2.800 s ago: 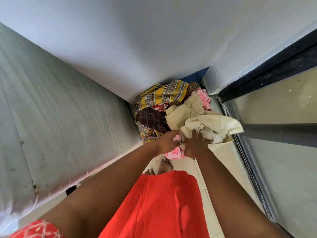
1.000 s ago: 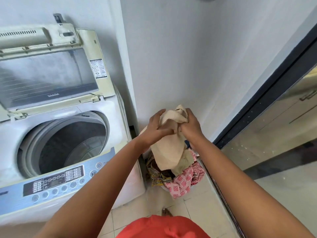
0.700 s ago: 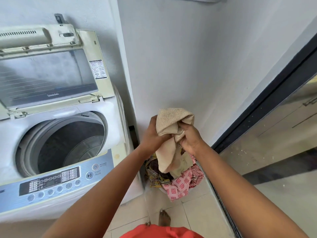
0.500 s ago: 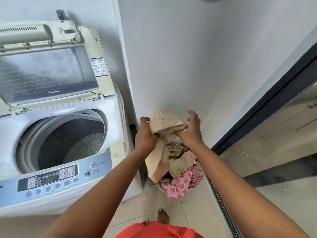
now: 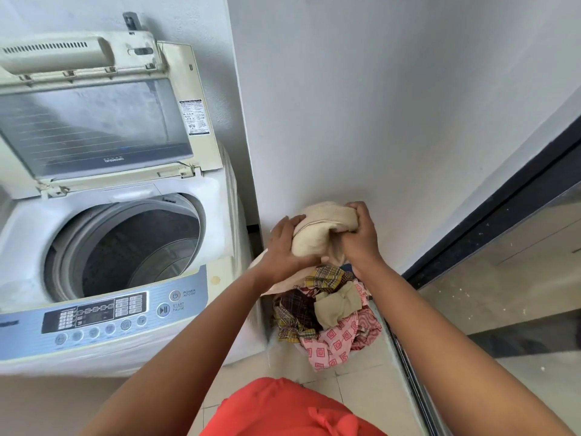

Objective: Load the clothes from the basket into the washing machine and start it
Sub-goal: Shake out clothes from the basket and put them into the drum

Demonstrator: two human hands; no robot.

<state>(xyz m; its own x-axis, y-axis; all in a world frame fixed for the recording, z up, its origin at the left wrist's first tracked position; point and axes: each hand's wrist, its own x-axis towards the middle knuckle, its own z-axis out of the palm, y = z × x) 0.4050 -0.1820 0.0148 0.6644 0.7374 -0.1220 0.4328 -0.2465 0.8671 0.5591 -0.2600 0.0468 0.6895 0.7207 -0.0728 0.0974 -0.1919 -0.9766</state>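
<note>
A cream towel (image 5: 317, 229) is bunched between my two hands, held in the air above the laundry pile. My left hand (image 5: 283, 247) grips its left side and my right hand (image 5: 361, 237) grips its right side. Below them the basket is hidden under a heap of clothes (image 5: 327, 319): checked yellow-brown cloth, a beige piece and pink patterned fabric. To the left stands a white top-loading washing machine (image 5: 220, 196) with its lid (image 5: 94, 121) raised and its drum (image 5: 135, 250) open and dark. Its control panel (image 5: 103, 313) carries the start/pause button (image 5: 163, 309).
A white wall (image 5: 377, 105) rises just behind the clothes, in a narrow gap between the machine and a dark-framed glass sliding door (image 5: 503, 247) on the right. Pale floor tiles (image 5: 361, 391) lie below. My red garment (image 5: 283, 410) fills the bottom edge.
I lifted the cream towel out of the pile and turned up toward the machine. In the last half second my right hand closed back on the towel, bunching it tighter.
</note>
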